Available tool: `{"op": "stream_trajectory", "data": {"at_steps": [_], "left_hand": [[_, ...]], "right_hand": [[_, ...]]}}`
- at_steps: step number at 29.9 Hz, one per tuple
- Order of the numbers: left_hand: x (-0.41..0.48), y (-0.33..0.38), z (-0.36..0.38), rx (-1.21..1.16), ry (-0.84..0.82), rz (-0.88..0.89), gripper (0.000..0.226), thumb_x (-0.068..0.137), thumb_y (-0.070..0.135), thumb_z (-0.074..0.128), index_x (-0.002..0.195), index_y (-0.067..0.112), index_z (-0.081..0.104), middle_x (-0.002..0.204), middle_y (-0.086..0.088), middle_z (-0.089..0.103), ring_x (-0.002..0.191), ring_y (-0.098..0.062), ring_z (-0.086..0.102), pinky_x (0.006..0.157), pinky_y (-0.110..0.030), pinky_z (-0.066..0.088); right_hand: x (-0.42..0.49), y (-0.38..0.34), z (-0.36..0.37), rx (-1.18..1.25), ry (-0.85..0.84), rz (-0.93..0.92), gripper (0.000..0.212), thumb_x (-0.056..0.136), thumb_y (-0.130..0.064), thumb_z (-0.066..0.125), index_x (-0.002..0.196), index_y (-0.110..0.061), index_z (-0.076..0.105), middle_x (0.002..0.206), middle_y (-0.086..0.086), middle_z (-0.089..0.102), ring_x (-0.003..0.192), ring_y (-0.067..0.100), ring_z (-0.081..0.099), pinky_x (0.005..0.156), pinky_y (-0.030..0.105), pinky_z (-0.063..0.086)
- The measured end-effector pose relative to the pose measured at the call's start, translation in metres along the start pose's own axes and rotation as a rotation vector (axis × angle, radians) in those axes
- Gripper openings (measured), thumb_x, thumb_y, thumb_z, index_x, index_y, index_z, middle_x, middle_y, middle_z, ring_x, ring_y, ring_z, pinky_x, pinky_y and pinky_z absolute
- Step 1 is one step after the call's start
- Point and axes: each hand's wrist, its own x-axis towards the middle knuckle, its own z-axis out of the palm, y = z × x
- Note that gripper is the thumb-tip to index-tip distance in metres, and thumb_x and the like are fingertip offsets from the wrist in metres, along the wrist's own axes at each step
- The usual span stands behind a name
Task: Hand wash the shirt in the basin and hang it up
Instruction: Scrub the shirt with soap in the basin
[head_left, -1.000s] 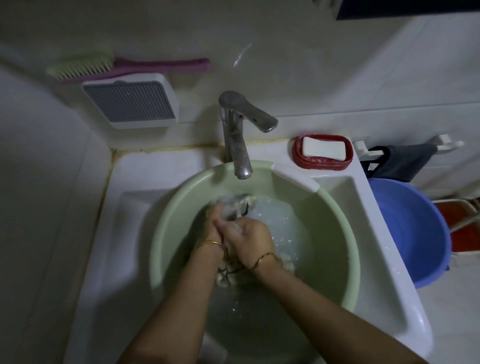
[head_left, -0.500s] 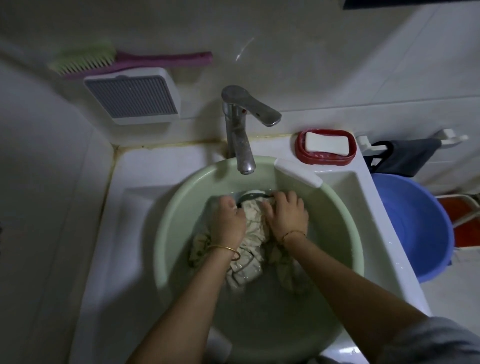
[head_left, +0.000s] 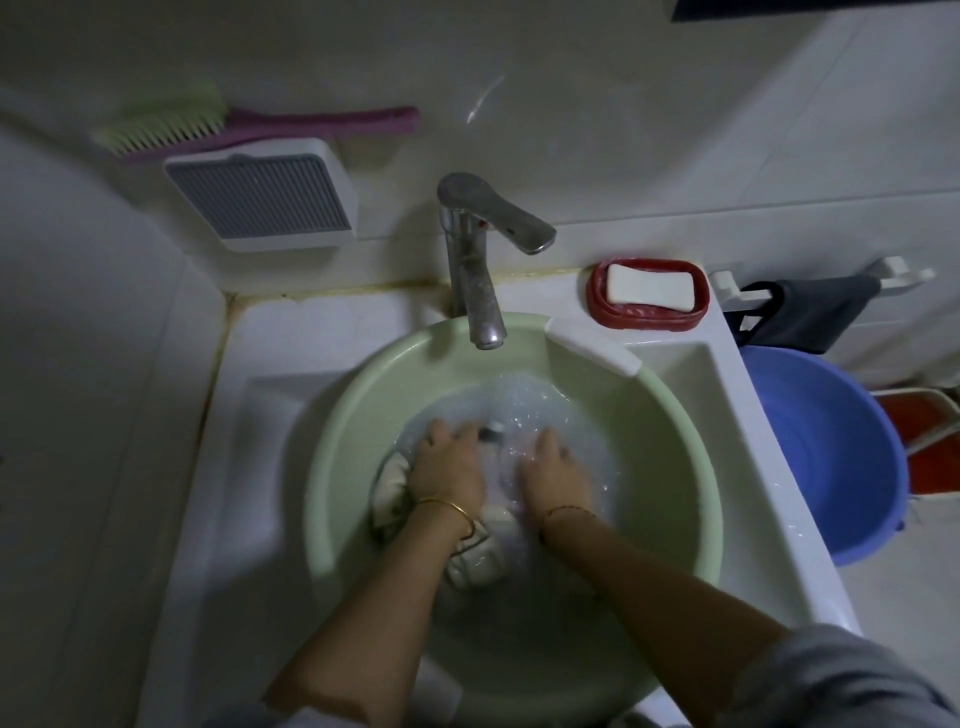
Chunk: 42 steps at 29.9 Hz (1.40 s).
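Observation:
A pale patterned shirt lies bunched and soaked in the water of the light green basin, which sits in the white sink. Both of my hands are down in the water on top of it. My left hand, with a gold bangle at the wrist, grips the cloth on the left, where a fold bulges out beside it. My right hand, with a thin bracelet, is partly under the rippling water, its fingers curled down into the shirt. Most of the shirt is hidden beneath my hands.
The chrome tap overhangs the basin's far rim. A red soap dish with a white bar stands at the back right of the sink. A blue bucket stands to the right, and a dark cloth hangs on a wall rail. A brush lies on a shelf.
The shirt, bunched above the water half a second ago, is now pushed down under it. My hands have spread slightly apart and moved nearer, and the water is rippling.

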Motion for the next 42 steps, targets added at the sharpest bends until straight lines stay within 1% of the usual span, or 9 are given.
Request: {"op": "stream_trajectory", "data": {"at_steps": [4,8,13,16,21,26,31,36,42], "left_hand": [[0.012,0.004,-0.014,-0.819,0.068,-0.147,0.04,0.081,-0.004,0.055,0.116,0.013,0.064,0.116,-0.008,0.061,0.112,-0.029,0.056,0.088,-0.029,0.046],[0.026,0.012,-0.028,-1.368,-0.063,-0.466,0.025,0.089,0.027,0.059,0.107,0.01,0.067,0.11,-0.013,0.067,0.099,-0.026,0.063,0.086,-0.024,0.051],[-0.006,0.023,-0.039,-1.67,-0.397,-0.423,0.044,0.096,0.041,0.042,0.07,0.012,0.063,0.058,-0.005,0.063,0.05,-0.014,0.061,0.051,-0.017,0.049],[-0.019,0.04,-0.038,-1.584,-0.349,-0.439,0.042,0.102,0.023,0.029,0.07,0.01,0.053,0.066,-0.009,0.049,0.061,-0.014,0.051,0.046,-0.013,0.044],[-0.002,0.027,-0.035,-0.951,-0.263,-0.331,0.037,0.095,0.036,0.042,0.091,0.01,0.068,0.094,-0.014,0.067,0.091,-0.027,0.061,0.089,-0.032,0.047],[0.008,-0.001,-0.046,-0.462,0.301,-0.112,0.045,0.085,0.047,0.058,0.105,0.006,0.059,0.108,-0.021,0.061,0.097,-0.034,0.06,0.078,-0.034,0.047],[-0.004,-0.006,-0.006,0.287,0.005,0.22,0.066,0.09,0.06,0.041,0.145,0.031,0.021,0.13,-0.013,0.032,0.112,-0.03,0.041,0.091,-0.036,0.041],[-0.003,-0.014,-0.002,0.437,-0.132,0.156,0.059,0.093,0.056,0.036,0.141,0.022,0.031,0.138,-0.015,0.027,0.122,-0.034,0.035,0.101,-0.038,0.035],[-0.003,-0.017,-0.026,0.138,-0.14,0.083,0.079,0.08,0.054,0.064,0.14,0.016,0.029,0.136,-0.02,0.03,0.123,-0.036,0.038,0.102,-0.039,0.037]], "right_hand": [[0.002,-0.008,-0.013,0.355,0.105,0.041,0.029,0.093,-0.013,0.049,0.121,-0.006,0.053,0.121,0.014,0.057,0.106,0.028,0.055,0.083,0.029,0.042],[-0.03,-0.028,-0.022,0.701,0.131,-0.135,0.024,0.088,-0.037,0.06,0.08,-0.015,0.064,0.073,0.0,0.061,0.069,0.015,0.054,0.065,0.035,0.048],[-0.052,-0.047,-0.041,0.222,0.212,-0.376,0.048,0.093,-0.049,0.047,0.055,-0.019,0.045,0.059,0.0,0.053,0.06,0.019,0.05,0.052,0.03,0.032],[-0.043,-0.046,-0.041,0.153,0.27,-0.378,0.042,0.096,-0.04,0.043,0.063,-0.018,0.053,0.074,0.011,0.064,0.071,0.028,0.057,0.057,0.028,0.027],[-0.001,-0.027,-0.045,0.146,0.205,-0.183,0.041,0.098,-0.042,0.037,0.071,-0.015,0.051,0.088,0.012,0.061,0.086,0.031,0.058,0.069,0.032,0.04],[0.025,0.008,-0.031,0.123,0.159,-0.302,0.035,0.1,-0.036,0.033,0.128,-0.017,0.045,0.132,0.012,0.042,0.119,0.029,0.043,0.1,0.037,0.036],[0.005,0.009,0.011,-0.422,0.16,-0.352,0.053,0.099,-0.023,0.026,0.149,-0.011,0.011,0.154,0.016,0.012,0.133,0.038,0.024,0.103,0.048,0.029],[0.018,0.019,-0.008,-0.746,0.177,-0.334,0.048,0.101,-0.034,0.026,0.146,-0.017,0.026,0.146,0.011,0.034,0.13,0.03,0.035,0.101,0.046,0.029],[0.013,0.012,-0.027,0.02,-0.005,-0.028,0.039,0.095,-0.024,0.044,0.13,-0.009,0.038,0.116,0.011,0.044,0.103,0.029,0.05,0.1,0.039,0.038]]}}
